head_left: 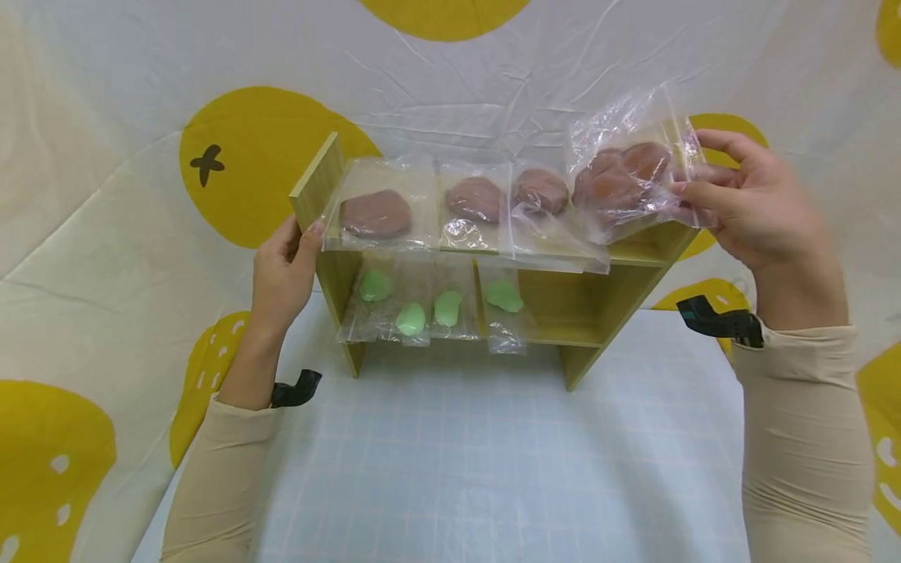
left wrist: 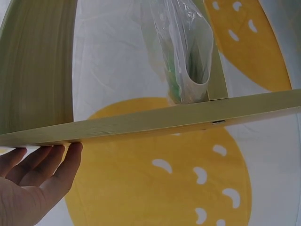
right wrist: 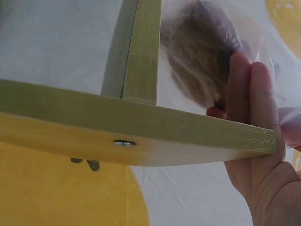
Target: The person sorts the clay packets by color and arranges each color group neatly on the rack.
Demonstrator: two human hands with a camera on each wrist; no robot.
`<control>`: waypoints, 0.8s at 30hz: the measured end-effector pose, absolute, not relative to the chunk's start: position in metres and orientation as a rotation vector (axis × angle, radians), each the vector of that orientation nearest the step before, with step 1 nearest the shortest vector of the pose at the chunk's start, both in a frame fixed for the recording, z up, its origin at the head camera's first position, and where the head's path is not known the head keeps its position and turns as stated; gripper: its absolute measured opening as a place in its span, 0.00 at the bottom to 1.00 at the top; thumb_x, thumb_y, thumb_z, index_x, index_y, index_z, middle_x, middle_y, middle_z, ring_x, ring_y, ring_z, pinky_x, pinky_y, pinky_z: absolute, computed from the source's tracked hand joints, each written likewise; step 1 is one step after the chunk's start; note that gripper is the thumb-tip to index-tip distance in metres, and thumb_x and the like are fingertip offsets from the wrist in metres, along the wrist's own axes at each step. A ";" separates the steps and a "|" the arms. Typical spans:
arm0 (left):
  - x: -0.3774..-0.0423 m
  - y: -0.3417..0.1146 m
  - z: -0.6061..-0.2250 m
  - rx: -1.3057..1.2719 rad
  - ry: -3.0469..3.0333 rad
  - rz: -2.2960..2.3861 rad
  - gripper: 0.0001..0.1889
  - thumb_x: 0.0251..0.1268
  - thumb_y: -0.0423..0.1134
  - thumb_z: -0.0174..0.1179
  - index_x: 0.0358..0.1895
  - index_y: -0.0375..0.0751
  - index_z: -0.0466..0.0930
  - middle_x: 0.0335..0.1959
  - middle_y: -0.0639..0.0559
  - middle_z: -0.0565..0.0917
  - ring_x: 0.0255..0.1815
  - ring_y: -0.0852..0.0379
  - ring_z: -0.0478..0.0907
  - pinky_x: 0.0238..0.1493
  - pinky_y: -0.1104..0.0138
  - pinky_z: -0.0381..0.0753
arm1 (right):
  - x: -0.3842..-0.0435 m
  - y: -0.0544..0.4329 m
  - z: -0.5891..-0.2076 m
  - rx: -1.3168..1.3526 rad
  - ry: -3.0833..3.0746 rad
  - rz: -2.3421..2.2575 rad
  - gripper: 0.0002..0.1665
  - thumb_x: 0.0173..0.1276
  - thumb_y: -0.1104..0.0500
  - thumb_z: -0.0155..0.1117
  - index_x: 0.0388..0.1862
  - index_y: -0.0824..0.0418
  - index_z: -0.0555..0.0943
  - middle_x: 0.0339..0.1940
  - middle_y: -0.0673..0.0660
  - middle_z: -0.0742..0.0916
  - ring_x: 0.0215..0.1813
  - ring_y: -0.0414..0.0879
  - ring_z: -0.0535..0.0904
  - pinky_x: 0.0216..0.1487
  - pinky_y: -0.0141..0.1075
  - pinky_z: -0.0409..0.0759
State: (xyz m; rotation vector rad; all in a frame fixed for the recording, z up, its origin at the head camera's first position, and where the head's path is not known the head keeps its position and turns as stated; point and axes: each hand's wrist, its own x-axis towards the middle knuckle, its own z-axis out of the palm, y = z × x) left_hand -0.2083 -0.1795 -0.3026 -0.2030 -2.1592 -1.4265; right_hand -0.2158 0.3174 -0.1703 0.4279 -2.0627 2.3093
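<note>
In the head view, my right hand (head_left: 767, 195) pinches the edge of a clear plastic bag (head_left: 619, 172) holding brown lumps, at the right end of a small wooden shelf (head_left: 637, 293). The right wrist view shows that bag (right wrist: 202, 56) beyond the side panel, two fingers (right wrist: 263, 94) extended along it. My left hand (head_left: 281, 270) touches the shelf's left side panel; in the left wrist view its fingertips (left wrist: 73, 150) rest against the panel's outer face. Several more bags with brown lumps (head_left: 376, 213) lie along the upper level.
Small bags with green lumps (head_left: 411, 319) line the lower level, some overhanging its front edge. The shelf stands on a table with a pale blue checked cloth (head_left: 479, 461). Behind it hangs a white cloth with yellow shapes (head_left: 246, 164).
</note>
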 end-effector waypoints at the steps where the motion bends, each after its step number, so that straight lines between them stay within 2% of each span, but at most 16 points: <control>1: -0.209 -0.180 -0.303 -0.203 -2.159 -1.420 0.24 0.77 0.52 0.52 0.67 0.44 0.77 0.57 0.47 0.82 0.53 0.54 0.79 0.55 0.58 0.79 | -0.216 0.316 -0.170 0.435 -2.073 2.288 0.36 0.66 0.78 0.62 0.72 0.61 0.68 0.51 0.64 0.78 0.38 0.50 0.83 0.40 0.34 0.83; 5: -0.209 -0.180 -0.303 -0.197 -2.160 -1.408 0.24 0.77 0.52 0.52 0.67 0.43 0.77 0.58 0.46 0.82 0.53 0.53 0.80 0.55 0.57 0.79 | -0.217 0.309 -0.171 0.396 -2.208 2.063 0.39 0.66 0.75 0.64 0.73 0.59 0.65 0.51 0.62 0.79 0.38 0.47 0.83 0.37 0.31 0.83; 11: -0.210 -0.180 -0.303 -0.191 -2.156 -1.405 0.24 0.77 0.53 0.52 0.67 0.43 0.77 0.57 0.46 0.82 0.53 0.53 0.80 0.55 0.57 0.79 | -0.214 0.301 -0.170 0.296 -2.600 1.279 0.32 0.70 0.63 0.66 0.72 0.64 0.71 0.51 0.50 0.82 0.44 0.36 0.80 0.38 0.21 0.78; 13: -0.210 -0.181 -0.303 -0.189 -2.155 -1.408 0.24 0.77 0.53 0.52 0.67 0.43 0.77 0.57 0.46 0.82 0.53 0.53 0.80 0.55 0.58 0.79 | -0.214 0.300 -0.171 0.300 -2.642 1.135 0.31 0.71 0.59 0.65 0.71 0.65 0.72 0.51 0.52 0.82 0.45 0.40 0.81 0.37 0.20 0.77; 19: -0.210 -0.182 -0.304 -0.182 -2.161 -1.421 0.24 0.77 0.53 0.52 0.67 0.44 0.77 0.57 0.46 0.82 0.53 0.54 0.80 0.54 0.59 0.79 | -0.216 0.302 -0.173 0.296 -2.744 0.963 0.33 0.74 0.53 0.60 0.74 0.61 0.70 0.69 0.65 0.74 0.58 0.68 0.75 0.39 0.19 0.73; 24: -0.209 -0.183 -0.304 -0.180 -2.158 -1.429 0.24 0.76 0.53 0.52 0.66 0.44 0.77 0.57 0.46 0.83 0.51 0.56 0.80 0.52 0.64 0.79 | -0.216 0.307 -0.177 0.232 -2.729 0.974 0.33 0.76 0.49 0.57 0.77 0.55 0.67 0.73 0.63 0.71 0.65 0.67 0.71 0.53 0.31 0.77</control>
